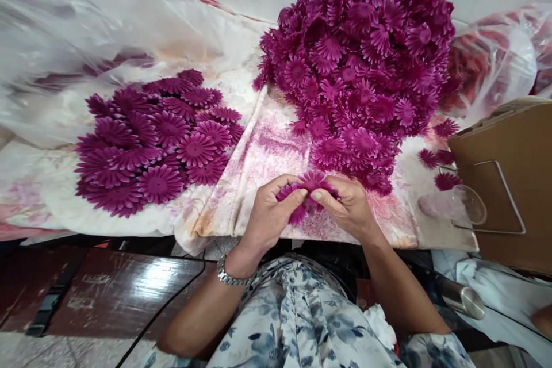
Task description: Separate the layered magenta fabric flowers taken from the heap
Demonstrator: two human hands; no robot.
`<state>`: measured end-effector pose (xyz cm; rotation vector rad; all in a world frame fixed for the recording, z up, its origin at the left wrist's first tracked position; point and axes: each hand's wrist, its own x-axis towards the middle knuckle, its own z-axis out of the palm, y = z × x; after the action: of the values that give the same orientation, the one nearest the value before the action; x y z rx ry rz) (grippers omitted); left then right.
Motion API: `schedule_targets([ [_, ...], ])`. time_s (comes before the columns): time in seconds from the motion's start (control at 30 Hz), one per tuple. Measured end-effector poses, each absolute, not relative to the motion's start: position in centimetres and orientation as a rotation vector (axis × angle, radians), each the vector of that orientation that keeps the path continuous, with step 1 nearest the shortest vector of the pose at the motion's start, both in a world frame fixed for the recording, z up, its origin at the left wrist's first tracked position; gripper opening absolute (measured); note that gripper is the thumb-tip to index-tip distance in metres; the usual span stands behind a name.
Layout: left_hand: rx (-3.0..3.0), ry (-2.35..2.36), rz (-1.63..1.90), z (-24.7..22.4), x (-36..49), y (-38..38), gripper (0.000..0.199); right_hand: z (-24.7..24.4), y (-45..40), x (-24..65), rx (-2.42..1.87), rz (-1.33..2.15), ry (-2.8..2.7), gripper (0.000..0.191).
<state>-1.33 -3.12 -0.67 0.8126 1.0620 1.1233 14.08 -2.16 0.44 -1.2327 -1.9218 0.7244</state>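
Note:
At the table's front edge, both hands pinch purple petal pieces (pixel 314 179) between thumb and fingers. My left hand (pixel 272 207) is closed on the left part of them, and my right hand (pixel 350 204) is closed on the right part, with the thumb tips close together. How many layers they hold I cannot tell. Just beyond the hands rises a tall heap of purple flowers (pixel 362 63). To the left lies a lower, flatter pile of purple petal pieces (pixel 157 144) on the stained cloth (pixel 263 152).
A cardboard box (pixel 509 178) with a wire frame stands at the right, beside a clear plastic cup (pixel 452 206) lying on its side. Plastic bags lie at the back left (pixel 107 17) and back right (pixel 500 57). A few loose flowers lie near the box.

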Motion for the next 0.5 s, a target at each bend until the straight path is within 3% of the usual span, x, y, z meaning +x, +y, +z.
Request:
schedule_targets([
  [0.17,0.704,1.093,1.164,0.3,-0.5,-2.0,0.009,1.5,-1.5,15.6,-1.325,0.645,-1.924,0.044],
  [0.4,1.008,1.165,1.283,1.4,3.0,4.9,0.01,5.1,3.3,19.5,-1.685,-0.139,-1.851,0.05],
  [0.5,1.118,1.311,1.166,0.9,4.2,7.5,0.013,5.1,4.9,21.4,-1.905,-0.283,-1.853,0.046],
])
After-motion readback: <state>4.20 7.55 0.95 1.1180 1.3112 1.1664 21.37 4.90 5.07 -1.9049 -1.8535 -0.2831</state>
